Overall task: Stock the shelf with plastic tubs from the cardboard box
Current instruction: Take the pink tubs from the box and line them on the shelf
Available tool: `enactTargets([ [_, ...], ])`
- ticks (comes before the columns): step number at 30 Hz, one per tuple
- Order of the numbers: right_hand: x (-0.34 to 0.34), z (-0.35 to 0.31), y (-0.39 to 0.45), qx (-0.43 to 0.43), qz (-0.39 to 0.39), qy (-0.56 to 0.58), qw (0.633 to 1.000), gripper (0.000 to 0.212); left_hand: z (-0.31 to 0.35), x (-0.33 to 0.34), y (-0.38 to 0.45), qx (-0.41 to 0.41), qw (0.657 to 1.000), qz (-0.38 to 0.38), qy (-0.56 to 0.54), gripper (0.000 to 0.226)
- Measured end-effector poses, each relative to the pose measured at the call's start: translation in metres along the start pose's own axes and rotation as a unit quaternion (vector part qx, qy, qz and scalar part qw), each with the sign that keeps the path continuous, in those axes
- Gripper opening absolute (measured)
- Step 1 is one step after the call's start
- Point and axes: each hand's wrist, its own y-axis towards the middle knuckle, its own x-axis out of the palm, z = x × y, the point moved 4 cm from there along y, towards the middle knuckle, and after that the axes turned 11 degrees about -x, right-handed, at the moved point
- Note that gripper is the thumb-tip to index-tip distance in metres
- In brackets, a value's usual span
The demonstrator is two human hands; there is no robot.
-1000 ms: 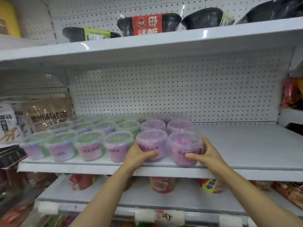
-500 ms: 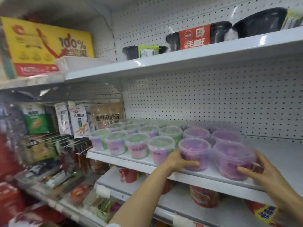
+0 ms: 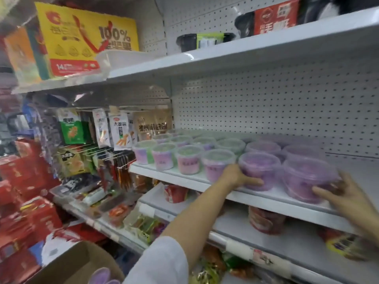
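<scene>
- Two purple tubs (image 3: 100, 276) show in the open cardboard box (image 3: 67, 265) nearest the viewer, low at left, so stock remains.
- Left hand (image 3: 238, 177) curls its fingers round one purple tub (image 3: 259, 171) at the shelf's (image 3: 266, 198) front edge.
- Right hand (image 3: 344, 195) touches the next purple tub (image 3: 307, 179) with fingers spread and loose.
- Further back, rows of stocked tubs (image 3: 184, 154) fill the shelf's left half.
- Right of them, bare shelf runs to the pegboard back (image 3: 266, 103), leaving room for more.
</scene>
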Motion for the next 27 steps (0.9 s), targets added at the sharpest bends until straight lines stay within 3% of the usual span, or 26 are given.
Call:
enactTargets([
  [2, 0.000, -0.001, -0.002, 0.005, -0.010, -0.025, 1.000, 0.078, 0.000, 0.004, 0.008, 0.009, 0.999, 0.027, 0.023, 0.068],
  [4, -0.006, 0.007, -0.003, -0.003, -0.010, -0.040, 0.999, 0.068, 0.000, 0.009, 0.014, 0.010, 0.998, 0.048, 0.035, 0.066],
  [9, -0.010, 0.009, -0.005, 0.021, 0.009, -0.055, 0.998, 0.072, 0.004, 0.012, 0.021, -0.002, 0.994, 0.086, 0.070, 0.046],
  [15, -0.006, 0.000, -0.010, 0.029, 0.022, -0.070, 0.997, 0.076, 0.006, 0.016, 0.019, -0.007, 0.996, 0.060, 0.067, 0.043],
  [19, -0.001, -0.004, -0.013, 0.035, 0.019, -0.079, 0.996, 0.072, 0.004, 0.014, 0.016, 0.003, 0.997, 0.041, 0.062, 0.059],
  [27, 0.000, -0.017, -0.020, 0.048, 0.008, -0.097, 0.994, 0.069, 0.001, 0.014, 0.005, 0.009, 0.996, 0.051, 0.069, 0.049],
])
